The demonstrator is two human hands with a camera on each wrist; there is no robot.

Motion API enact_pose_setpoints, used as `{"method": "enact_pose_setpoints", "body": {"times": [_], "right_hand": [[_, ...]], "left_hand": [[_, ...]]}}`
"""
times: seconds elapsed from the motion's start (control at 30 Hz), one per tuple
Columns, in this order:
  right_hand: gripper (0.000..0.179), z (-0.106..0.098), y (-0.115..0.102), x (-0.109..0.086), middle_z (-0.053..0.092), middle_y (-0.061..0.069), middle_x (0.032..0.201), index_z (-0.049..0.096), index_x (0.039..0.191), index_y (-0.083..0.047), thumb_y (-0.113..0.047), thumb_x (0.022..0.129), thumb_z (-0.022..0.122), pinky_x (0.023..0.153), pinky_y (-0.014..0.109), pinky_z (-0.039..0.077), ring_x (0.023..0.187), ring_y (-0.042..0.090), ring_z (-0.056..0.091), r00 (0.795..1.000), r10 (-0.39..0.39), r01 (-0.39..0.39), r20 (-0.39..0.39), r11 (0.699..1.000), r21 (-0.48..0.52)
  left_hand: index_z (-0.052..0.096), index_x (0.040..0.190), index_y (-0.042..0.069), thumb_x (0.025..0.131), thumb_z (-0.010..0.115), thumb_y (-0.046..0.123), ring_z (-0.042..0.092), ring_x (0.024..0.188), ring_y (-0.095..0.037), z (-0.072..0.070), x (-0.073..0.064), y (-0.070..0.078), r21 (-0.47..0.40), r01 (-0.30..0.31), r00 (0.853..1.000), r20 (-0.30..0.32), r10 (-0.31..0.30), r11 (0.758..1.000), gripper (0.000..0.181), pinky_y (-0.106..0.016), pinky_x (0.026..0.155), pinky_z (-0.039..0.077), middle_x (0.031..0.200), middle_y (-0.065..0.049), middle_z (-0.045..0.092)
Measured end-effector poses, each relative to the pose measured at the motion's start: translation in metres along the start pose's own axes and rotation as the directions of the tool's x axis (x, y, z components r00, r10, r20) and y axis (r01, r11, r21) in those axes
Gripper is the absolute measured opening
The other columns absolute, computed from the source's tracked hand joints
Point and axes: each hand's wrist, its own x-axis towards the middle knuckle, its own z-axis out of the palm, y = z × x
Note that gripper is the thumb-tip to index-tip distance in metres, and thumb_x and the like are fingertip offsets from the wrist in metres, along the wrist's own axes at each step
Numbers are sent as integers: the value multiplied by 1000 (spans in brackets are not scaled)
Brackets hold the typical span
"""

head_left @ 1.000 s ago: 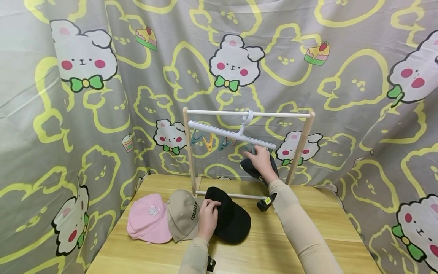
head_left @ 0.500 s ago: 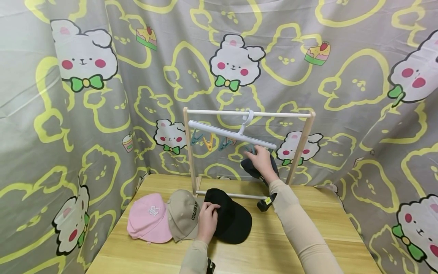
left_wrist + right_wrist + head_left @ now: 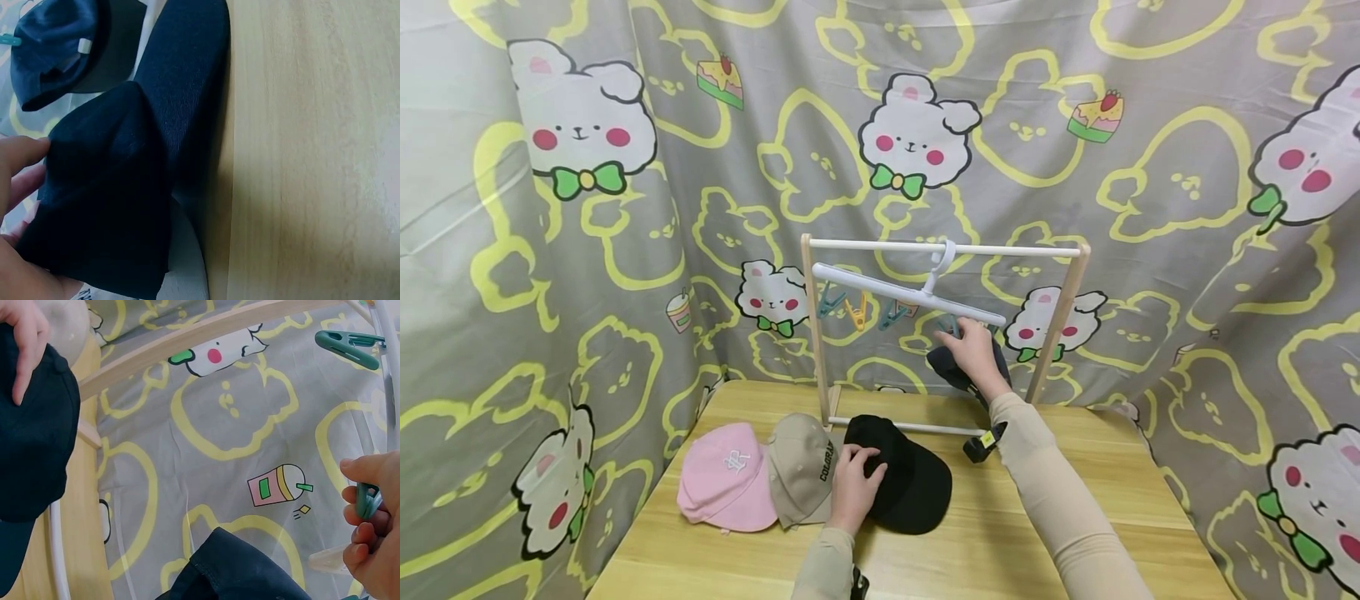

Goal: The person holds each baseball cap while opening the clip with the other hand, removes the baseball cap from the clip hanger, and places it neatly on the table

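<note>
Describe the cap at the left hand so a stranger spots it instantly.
On the wood-grained table, before the rack, three caps lie in a row. The rightmost, at the left hand, is the black cap, unlike the beige cap and pink cap.

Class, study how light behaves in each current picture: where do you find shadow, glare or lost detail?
Head view: soft shadow on the table beside the right sleeve; left wrist view: pale glare at the table's right edge, and the black cap so dark its folds nearly vanish; right wrist view: that cap, at left, also loses detail.
</note>
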Motion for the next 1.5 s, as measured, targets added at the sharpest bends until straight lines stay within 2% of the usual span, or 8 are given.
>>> {"method": "enact_pose_setpoints", "body": {"times": [0.4, 0.57, 0.87, 1.17, 1.5], "right_hand": [[39, 1, -1, 1, 37, 2, 61, 44, 68, -9, -29, 89, 71, 59, 31, 32, 58, 22, 36, 1000, 2, -2, 5, 1000, -1], [39, 1, -2, 0, 37, 2, 61, 45, 67, -9, -28, 89, 71, 59, 31, 32, 58, 22, 37, 1000, -2, 2, 0, 1000, -1], [37, 2, -2, -1, 38, 3, 62, 45, 68, -8, -25, 88, 71, 61, 32, 32, 59, 23, 37, 1000, -1, 1, -3, 1000, -13], [37, 3, -1, -2, 38, 3, 62, 45, 68, -9, -26, 88, 71, 61, 32, 32, 59, 23, 37, 1000, 11, -11, -4, 1000, -11], [37, 2, -3, -1, 37, 3, 62, 45, 68, -8, -25, 89, 71, 60, 32, 31, 59, 23, 36, 1000, 16, -16, -6, 1000, -5]], "left_hand": [[72, 104, 14, 80, 79, 19, 58, 98, -28, 0, 0, 0, 38, 54, 997, 54, -56, 998, 26, -46, 87, 51, 107, -8, 54], [72, 105, 14, 81, 79, 19, 58, 97, -26, 3, -2, -1, 45, 51, 996, 67, -54, 998, 26, -45, 87, 51, 105, -7, 53], [74, 101, 16, 78, 80, 20, 57, 88, -21, 8, -7, -3, 102, 15, 999, 35, -18, 995, 23, -40, 77, 52, 102, -6, 54], [73, 103, 18, 83, 77, 21, 57, 89, -21, 12, -12, -4, 98, 82, 990, 108, -93, 992, 21, -38, 74, 52, 103, -6, 53], [73, 104, 19, 83, 76, 22, 58, 90, -22, 13, -13, -5, 104, 120, 984, 117, -132, 987, 21, -38, 72, 52, 105, -7, 53]]}}
